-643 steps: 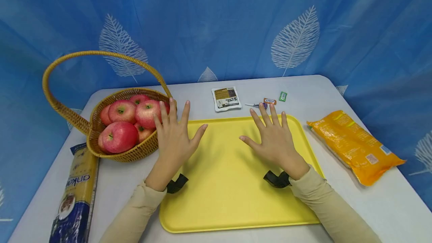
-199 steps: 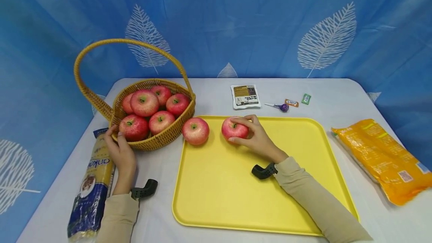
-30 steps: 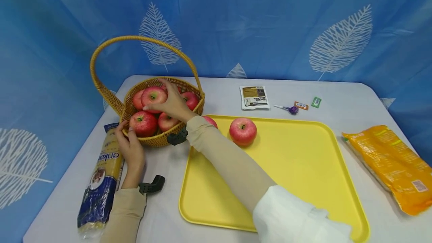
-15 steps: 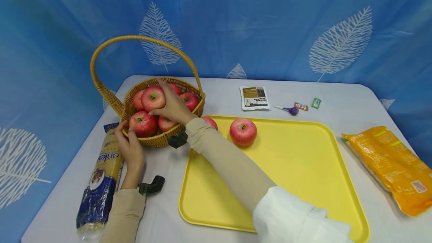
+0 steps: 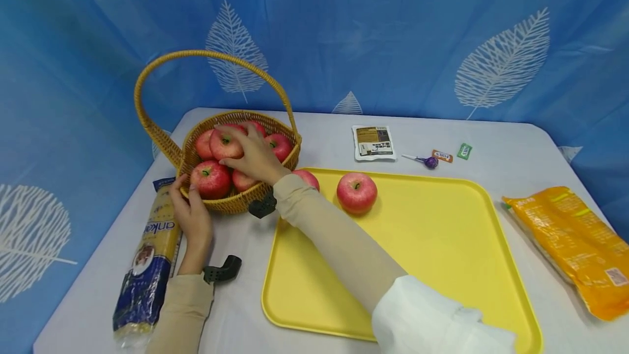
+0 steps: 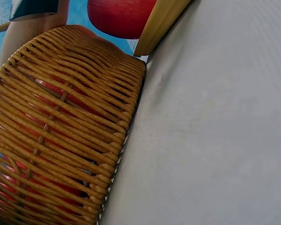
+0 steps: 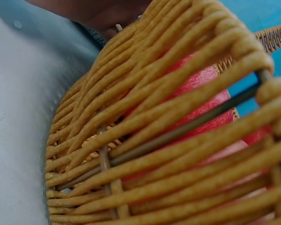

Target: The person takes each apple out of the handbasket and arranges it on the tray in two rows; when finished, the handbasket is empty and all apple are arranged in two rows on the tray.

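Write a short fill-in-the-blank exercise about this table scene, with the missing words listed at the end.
1. The right hand grips an apple inside the ____.
2. The left hand holds the near rim of the basket, beside a long pack of ____.
3. The apple standing free of the arm rests on the tray, whose colour is ____.
4. Behind the tray, beside two small sweets, lies a purple ____.

Missing words: basket; noodles; yellow; lollipop

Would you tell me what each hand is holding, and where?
The right hand grips an apple from above; the left hand holds the basket by its near rim.
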Motion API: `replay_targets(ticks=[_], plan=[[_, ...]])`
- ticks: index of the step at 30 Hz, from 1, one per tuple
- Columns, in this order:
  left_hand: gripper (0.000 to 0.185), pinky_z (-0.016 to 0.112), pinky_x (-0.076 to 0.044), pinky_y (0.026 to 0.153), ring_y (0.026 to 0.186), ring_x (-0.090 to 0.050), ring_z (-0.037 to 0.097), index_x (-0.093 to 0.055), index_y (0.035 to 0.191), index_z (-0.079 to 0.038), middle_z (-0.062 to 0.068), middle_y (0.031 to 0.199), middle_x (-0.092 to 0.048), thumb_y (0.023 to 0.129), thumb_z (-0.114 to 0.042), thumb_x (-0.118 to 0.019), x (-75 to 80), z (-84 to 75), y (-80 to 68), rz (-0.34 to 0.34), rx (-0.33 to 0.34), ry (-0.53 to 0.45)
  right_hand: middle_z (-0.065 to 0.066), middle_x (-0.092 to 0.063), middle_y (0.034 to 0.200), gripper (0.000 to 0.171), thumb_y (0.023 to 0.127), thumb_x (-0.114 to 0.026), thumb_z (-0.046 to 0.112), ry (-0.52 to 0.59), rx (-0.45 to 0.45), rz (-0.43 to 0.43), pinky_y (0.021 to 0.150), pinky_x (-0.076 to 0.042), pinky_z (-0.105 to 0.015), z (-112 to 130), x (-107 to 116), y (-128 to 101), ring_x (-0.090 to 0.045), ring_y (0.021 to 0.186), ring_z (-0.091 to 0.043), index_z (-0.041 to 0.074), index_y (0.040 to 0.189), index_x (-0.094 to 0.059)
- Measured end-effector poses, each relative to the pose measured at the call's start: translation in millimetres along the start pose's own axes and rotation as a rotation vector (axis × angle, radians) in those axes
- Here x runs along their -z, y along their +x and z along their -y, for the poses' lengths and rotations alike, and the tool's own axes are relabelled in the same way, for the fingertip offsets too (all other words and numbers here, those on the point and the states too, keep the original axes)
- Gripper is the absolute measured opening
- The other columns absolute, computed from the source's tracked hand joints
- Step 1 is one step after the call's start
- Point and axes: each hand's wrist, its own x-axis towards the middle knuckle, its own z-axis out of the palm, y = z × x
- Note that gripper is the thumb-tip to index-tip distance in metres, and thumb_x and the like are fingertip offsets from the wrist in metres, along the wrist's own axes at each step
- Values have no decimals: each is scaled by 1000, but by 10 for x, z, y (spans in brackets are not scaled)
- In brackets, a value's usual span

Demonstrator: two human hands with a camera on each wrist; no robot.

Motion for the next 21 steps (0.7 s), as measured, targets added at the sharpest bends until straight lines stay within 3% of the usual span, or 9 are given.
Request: replay_targets(ticks=[9,15,21], plan=[[37,28,-27,106,125,-37,11,-43,127,-6,5,132,-44,93,-19,-38,14,-19,-2,0,-8,9,-5,-34,141,51,82,-61,44,8,3,12,101,-28,-54,22,45,-16,-23,135,-21,38,130,-45],[37,28,-27,107,126,-37,11,-42,128,-6,3,133,-44,94,-20,-37,12,-7,-1,7,-7,13,-5,-34,140,48,81,-63,42,31,12,-11,102,-28,-49,3,35,-31,-25,133,-19,37,126,-50],[36,31,-27,106,126,-37,14,-43,127,-6,5,132,-44,94,-20,-37,7,-21,-7,6,-14,15,-4,-36,139,49,77,-69,38,198,-42,-78,102,-32,-43,-2,59,-83,-27,131,-14,34,123,-54]])
